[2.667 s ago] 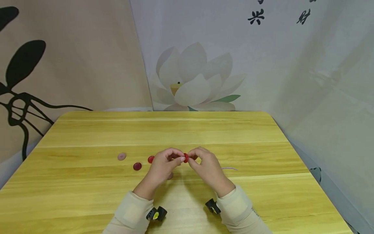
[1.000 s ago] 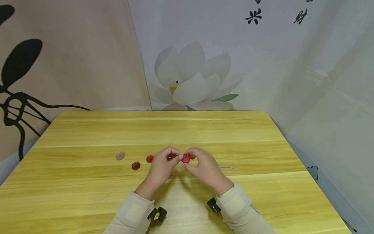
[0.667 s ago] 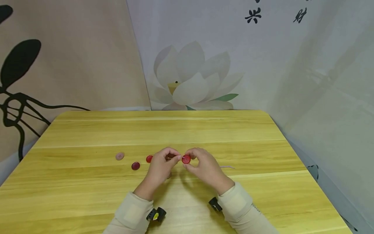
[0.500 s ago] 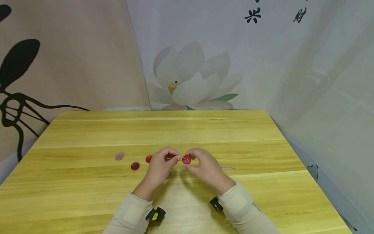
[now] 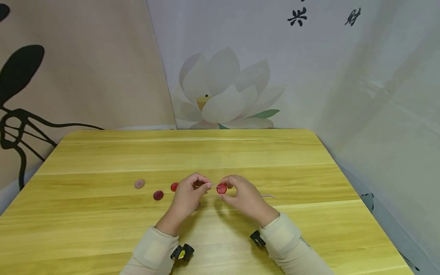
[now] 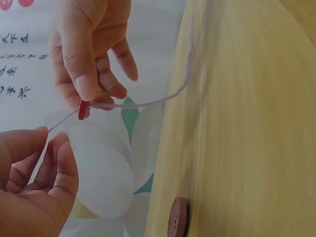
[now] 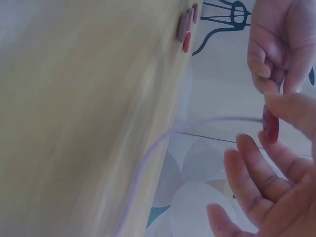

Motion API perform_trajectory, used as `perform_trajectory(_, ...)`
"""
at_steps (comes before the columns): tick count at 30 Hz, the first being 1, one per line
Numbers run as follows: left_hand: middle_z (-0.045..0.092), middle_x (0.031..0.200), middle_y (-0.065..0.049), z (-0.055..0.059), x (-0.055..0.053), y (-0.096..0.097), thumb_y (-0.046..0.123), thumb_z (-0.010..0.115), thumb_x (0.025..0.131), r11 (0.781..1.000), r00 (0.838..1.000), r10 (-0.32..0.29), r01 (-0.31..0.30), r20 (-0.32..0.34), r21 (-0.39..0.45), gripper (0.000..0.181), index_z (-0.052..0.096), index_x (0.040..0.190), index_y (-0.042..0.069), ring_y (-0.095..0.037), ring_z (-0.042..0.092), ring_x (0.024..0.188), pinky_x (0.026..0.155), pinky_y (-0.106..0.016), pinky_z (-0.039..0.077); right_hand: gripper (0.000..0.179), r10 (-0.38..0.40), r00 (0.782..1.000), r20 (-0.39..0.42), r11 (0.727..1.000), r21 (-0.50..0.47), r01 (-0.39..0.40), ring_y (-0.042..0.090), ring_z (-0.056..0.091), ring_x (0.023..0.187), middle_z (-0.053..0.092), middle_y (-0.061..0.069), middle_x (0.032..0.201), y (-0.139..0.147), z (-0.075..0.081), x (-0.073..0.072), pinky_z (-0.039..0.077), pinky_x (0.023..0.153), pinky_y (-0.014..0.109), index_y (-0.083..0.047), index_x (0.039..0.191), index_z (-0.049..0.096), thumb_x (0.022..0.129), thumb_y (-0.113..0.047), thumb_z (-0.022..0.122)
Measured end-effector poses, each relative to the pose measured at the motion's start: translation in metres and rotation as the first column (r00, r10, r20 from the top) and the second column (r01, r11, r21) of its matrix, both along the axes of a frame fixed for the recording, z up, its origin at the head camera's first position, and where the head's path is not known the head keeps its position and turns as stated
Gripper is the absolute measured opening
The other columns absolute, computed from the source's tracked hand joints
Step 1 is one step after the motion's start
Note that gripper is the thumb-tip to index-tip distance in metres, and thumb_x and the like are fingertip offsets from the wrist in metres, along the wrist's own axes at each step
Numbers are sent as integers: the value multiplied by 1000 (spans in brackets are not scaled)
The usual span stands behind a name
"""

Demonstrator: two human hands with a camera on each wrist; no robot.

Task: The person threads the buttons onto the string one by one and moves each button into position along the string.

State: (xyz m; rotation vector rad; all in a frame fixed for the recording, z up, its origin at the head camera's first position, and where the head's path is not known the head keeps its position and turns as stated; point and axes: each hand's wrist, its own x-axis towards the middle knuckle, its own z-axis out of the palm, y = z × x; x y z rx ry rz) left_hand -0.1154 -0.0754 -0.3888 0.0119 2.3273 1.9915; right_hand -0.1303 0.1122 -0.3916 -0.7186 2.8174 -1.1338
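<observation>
One round, rimmed red button on thin, curving lilac cord.

- A yellow-brown, wood-grained table with rounded far corners, across the lower part of the head view.
- A plain beige backdrop panel, upper left, meeting a pale grey panel, upper right.
- A large printed white lotus flower with a yellow centre and a green leaf, upper middle.
- Black brush-written characters, upper right.
- A black leaf-and-branch print, left edge.
- A small grey-green mark, right edge, too faint to identify.
</observation>
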Motion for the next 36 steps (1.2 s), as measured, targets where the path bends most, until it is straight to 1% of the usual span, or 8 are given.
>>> perform_trajectory(4,60,86,-16,-1,-1,-1,6,61,94,1000,1000,3,-3,-1,3,6,63,96,1,-17,47,59,41,-21,32,21,-3,1000,8,1000,-1,3,22,58,95,61,-4,97,2,0,-1,47,83,39,-13,104,65,85,-15,74)
perform_trajectory(6,62,85,-14,-2,-2,-2,6,62,94,1000,1000,9,-10,-16,-8,5,64,95,1,-20,53,67,45,-24,38,21,-5,1000,16,1000,3,5,22,58,95,61,-5,97,3,0,-1,47,83,39,-14,103,66,85,-15,75)
perform_trajectory(9,63,84,-9,-3,-3,-3,6,63,93,1000,999,16,-17,-35,-20,5,64,95,2,-21,58,76,59,-32,49,20,-11,1000,28,1000,11,11,21,57,94,60,-5,96,6,1,-1,46,82,39,-15,102,66,84,-14,75)
perform_trajectory(13,64,82,-6,-2,-3,-3,5,64,92,1000,998,19,-21,-55,-19,5,64,95,1,-19,60,76,75,-43,52,21,-18,999,40,1000,26,17,20,56,93,60,-6,96,10,1,-1,46,82,38,-16,102,66,84,-14,75)
perform_trajectory(18,64,81,-7,-1,-2,-2,5,64,92,999,997,34,-35,-66,-16,6,64,94,0,-20,60,76,71,-37,53,21,-11,998,56,999,39,9,19,56,94,60,-6,97,14,1,-2,46,83,38,-15,102,65,84,-13,75)
perform_trajectory(28,64,82,-7,-2,-4,-4,3,63,92,998,997,56,-57,-44,-6,4,64,94,0,-34,61,82,74,-42,52,19,-25,995,100,996,92,16,20,56,97,62,-6,104,28,-3,-7,46,87,40,-18,100,65,84,-14,75)
perform_trajectory(32,64,82,-7,-1,-3,-5,3,63,92,999,997,55,-55,-45,-1,4,64,94,0,-35,60,83,75,-41,53,18,-25,993,112,995,100,14,20,56,98,62,-7,103,31,-5,-8,46,87,40,-18,98,65,84,-14,74)
perform_trajectory(36,64,83,-8,0,-2,-5,4,63,92,998,997,55,-55,-47,-2,4,64,94,0,-28,60,80,76,-41,52,17,-25,993,115,995,101,13,19,56,97,62,-7,100,34,-6,-10,46,87,40,-17,98,65,84,-14,74)
